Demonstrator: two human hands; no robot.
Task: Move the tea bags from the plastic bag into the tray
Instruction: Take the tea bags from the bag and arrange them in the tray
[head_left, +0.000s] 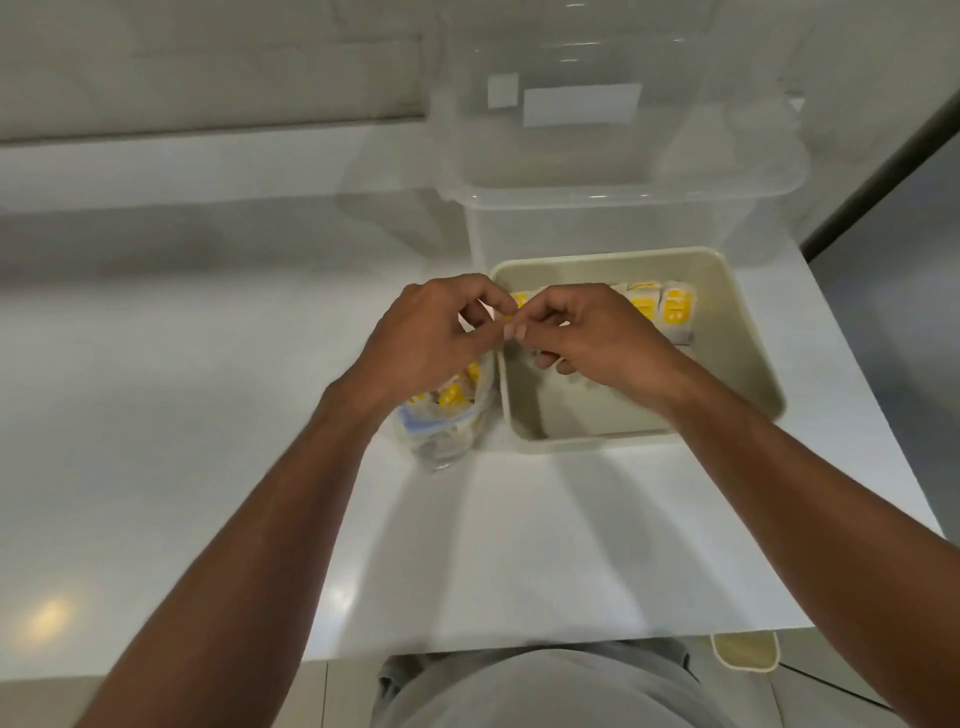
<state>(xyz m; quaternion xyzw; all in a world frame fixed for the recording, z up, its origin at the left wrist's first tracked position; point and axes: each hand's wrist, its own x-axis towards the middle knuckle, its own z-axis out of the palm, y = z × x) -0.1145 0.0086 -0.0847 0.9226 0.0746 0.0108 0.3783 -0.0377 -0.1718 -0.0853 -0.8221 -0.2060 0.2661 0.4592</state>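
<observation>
A cream tray (748, 332) sits on the white counter, with a row of yellow-labelled tea bags (675, 309) standing along its far wall. Left of the tray lies a clear plastic bag (447, 431) that holds more yellow tea bags (451, 396). My left hand (431, 338) and my right hand (597, 338) meet over the tray's left rim. Their fingertips pinch together on one tea bag (518, 300), whose yellow label shows between them. Most of that tea bag is hidden by my fingers.
A large clear plastic container (613, 171) stands right behind the tray. The counter's right edge (852, 343) runs close beside the tray, with a dark gap beyond it. The counter's front edge (519, 654) is near my body.
</observation>
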